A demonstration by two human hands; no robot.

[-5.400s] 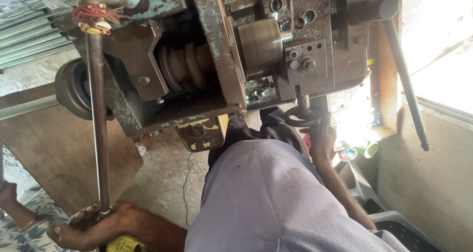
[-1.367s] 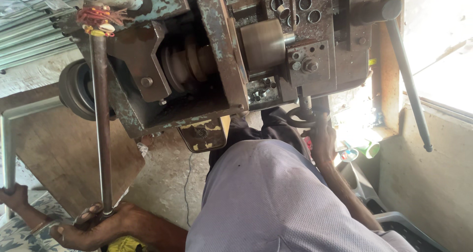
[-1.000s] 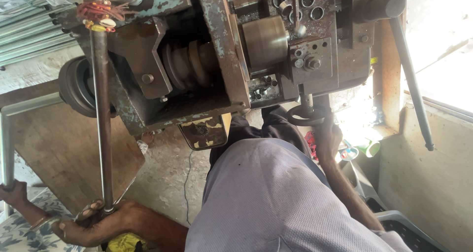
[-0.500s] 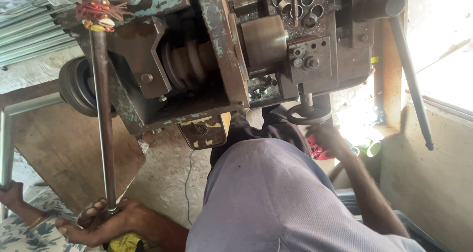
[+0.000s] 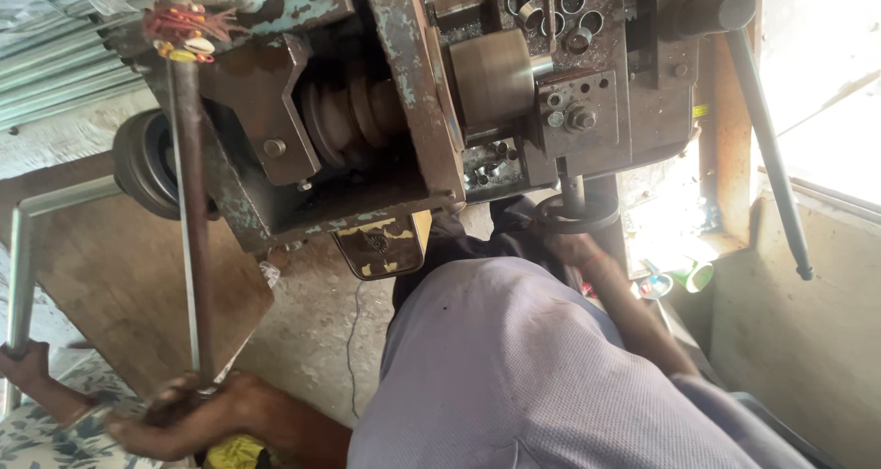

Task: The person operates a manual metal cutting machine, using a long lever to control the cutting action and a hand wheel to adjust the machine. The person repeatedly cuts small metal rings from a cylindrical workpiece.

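Lever rod [image 5: 188,221], long, rusty, at machine's [image 5: 413,111] left edge: left hand [image 5: 197,414] fingers gripping its lower end. Handwheel [image 5: 578,217] beneath machine: right hand [image 5: 576,247] touching, fingers' state indiscernible. Steady, even grip advisable.

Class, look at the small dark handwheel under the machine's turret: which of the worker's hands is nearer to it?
Right. The right hand is at the handwheel, just below its rim. The left hand is far off, gripping the long lever.

The one camera sits on my head. It looks down, close to the old metal machine [image 5: 413,111], over my shirt [image 5: 514,377] to the floor [image 5: 312,340]. No other view shares this.
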